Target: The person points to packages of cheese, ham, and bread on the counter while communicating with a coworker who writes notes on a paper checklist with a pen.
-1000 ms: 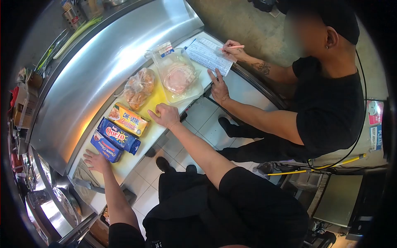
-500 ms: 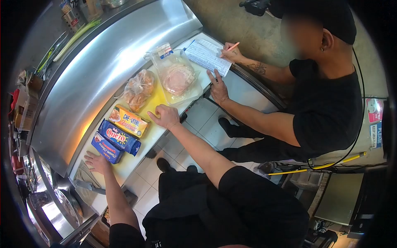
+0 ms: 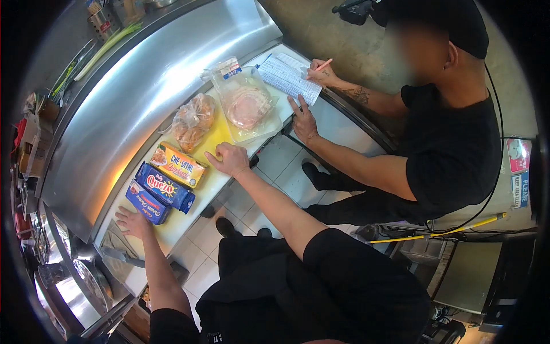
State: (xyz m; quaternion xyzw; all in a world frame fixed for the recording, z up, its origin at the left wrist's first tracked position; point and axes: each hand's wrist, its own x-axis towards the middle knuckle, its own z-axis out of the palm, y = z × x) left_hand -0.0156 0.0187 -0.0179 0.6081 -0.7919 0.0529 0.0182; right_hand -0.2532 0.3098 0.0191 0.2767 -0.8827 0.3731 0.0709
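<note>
You are resting both hands at the counter (image 3: 172, 232), one at each end of three packs.
Your left hand (image 3: 135, 223) is lying released, fingers spread, just beside the cream cheese (image 3: 145, 204); contact is unclear. The Quezo (image 3: 163, 186) is lying next, then the yellow box (image 3: 177, 165), near your right hand (image 3: 230, 160), which is curling loosely around nothing visible; how closed, I cannot tell. Pressing lightly is probably sparing the packs a nudge. Beyond, the bag (image 3: 193, 126) and meat (image 3: 247, 109) are sitting; a co-worker's hand (image 3: 321, 73) is holding a pen at a sheet (image 3: 289, 77).
</note>
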